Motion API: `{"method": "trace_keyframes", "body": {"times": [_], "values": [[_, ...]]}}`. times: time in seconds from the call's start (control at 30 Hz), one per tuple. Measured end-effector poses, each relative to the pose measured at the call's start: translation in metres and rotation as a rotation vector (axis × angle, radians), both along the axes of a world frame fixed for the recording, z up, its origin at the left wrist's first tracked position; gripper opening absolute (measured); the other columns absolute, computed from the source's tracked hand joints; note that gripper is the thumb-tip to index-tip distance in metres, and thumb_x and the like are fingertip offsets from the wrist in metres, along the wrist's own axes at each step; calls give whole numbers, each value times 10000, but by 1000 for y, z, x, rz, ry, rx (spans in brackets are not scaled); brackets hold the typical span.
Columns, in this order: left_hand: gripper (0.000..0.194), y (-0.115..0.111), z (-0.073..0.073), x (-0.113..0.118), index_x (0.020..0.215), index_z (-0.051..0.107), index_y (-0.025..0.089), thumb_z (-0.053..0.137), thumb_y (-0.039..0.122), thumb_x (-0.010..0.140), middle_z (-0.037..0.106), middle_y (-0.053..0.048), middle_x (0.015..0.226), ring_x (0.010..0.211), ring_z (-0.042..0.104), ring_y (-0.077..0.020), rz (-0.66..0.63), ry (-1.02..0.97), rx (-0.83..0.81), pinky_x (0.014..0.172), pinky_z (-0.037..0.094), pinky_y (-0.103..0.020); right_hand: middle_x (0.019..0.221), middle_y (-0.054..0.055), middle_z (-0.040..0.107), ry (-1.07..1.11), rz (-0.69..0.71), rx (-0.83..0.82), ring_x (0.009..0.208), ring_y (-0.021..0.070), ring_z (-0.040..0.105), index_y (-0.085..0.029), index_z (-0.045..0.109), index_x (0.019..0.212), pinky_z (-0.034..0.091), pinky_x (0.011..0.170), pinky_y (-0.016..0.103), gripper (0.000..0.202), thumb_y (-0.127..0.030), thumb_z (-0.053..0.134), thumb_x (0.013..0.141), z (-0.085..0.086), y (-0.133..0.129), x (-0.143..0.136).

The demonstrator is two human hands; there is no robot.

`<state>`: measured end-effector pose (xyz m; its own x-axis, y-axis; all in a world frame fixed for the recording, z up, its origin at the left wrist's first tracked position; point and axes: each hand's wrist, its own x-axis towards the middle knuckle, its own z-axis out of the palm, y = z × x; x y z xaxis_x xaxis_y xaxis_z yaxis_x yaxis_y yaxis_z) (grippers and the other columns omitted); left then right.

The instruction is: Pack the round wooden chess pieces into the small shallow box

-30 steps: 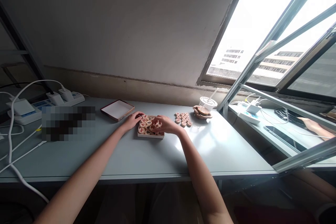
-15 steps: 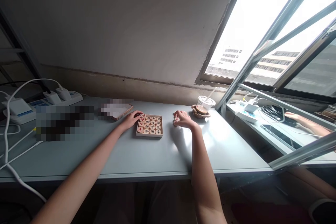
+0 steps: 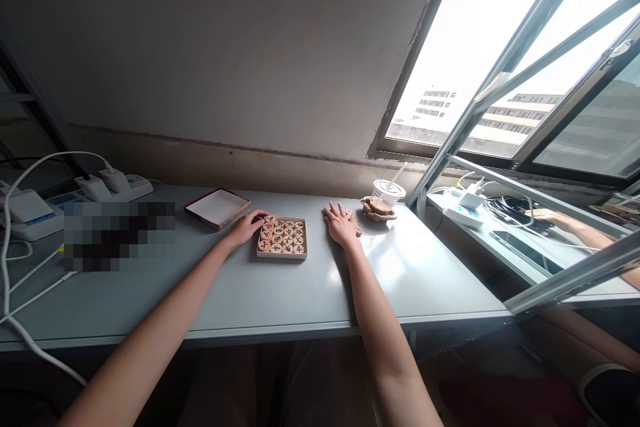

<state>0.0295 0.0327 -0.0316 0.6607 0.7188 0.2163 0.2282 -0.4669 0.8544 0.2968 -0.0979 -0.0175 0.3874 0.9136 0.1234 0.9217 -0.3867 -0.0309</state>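
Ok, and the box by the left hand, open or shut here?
Open: the box shows its round pieces from above, and what looks like its lid lies apart on the table.

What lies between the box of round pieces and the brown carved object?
The right hand and, beside it, some loose round pieces, as the head view shows.

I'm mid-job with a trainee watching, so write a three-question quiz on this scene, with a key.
1. Which is the left hand nearest: (A) clear plastic cup, (B) shallow square pale box, (C) coiled black cable?
2. True or false: the right hand partly covers loose round wooden pieces.
3. Fill in: the shallow white-lined, dark-red-edged lid lies to the box's ____.

Key: 1 B; 2 true; 3 left.
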Motion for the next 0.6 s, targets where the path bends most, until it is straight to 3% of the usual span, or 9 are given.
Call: {"method": "trace_keyframes", "body": {"times": [0.13, 0.27, 0.33, 0.4, 0.5, 0.6], "values": [[336, -2, 3, 0, 1031, 571, 196, 428, 374, 785, 603, -75, 1117, 1065, 549, -240, 13, -4, -3, 892, 441, -351, 1501, -12, 175, 18, -31, 12, 1387, 244, 103, -274, 370, 1362, 127, 1039, 644, 436, -268, 198, 961, 0, -6, 12], [319, -4, 6, 0, 1006, 581, 189, 434, 356, 776, 611, -74, 1086, 1052, 553, -235, 7, -21, 4, 901, 434, -351, 1491, 8, 222, -4, 32, 102, 1374, 260, 159, -292, 391, 1344, 107, 1025, 667, 401, -296, 280, 958, 8, -6, 1], [297, -6, 9, -1, 967, 593, 187, 451, 360, 772, 624, -70, 1051, 1024, 566, -234, 3, -20, 0, 888, 440, -345, 1479, 11, 261, 6, 133, 211, 1354, 252, 219, -304, 412, 1327, 137, 1043, 626, 386, -315, 340, 948, 16, -5, -15], [281, -9, 12, -1, 936, 606, 191, 469, 374, 772, 637, -59, 1020, 995, 579, -232, -16, 3, -7, 869, 449, -337, 1441, 11, 345, 69, 320, 286, 1303, 217, 321, -313, 429, 1315, 225, 1056, 521, 380, -324, 389, 938, 24, -2, -37], [283, -13, 16, -2, 947, 621, 202, 485, 384, 777, 650, -45, 1003, 979, 584, -229, -56, 36, 3, 870, 450, -332, 1348, -3, 473, 158, 607, 277, 1202, 172, 437, -327, 469, 1283, 304, 1026, 386, 367, -326, 456, 916, 29, 3, -73], [286, -16, 18, -2, 959, 628, 197, 495, 372, 777, 657, -48, 996, 979, 584, -231, -60, 34, 29, 879, 450, -336, 1224, 5, 578, 157, 642, 259, 1129, 179, 488, -316, 542, 1208, 259, 1037, 395, 305, -301, 467, 913, 27, 5, -98]]}}
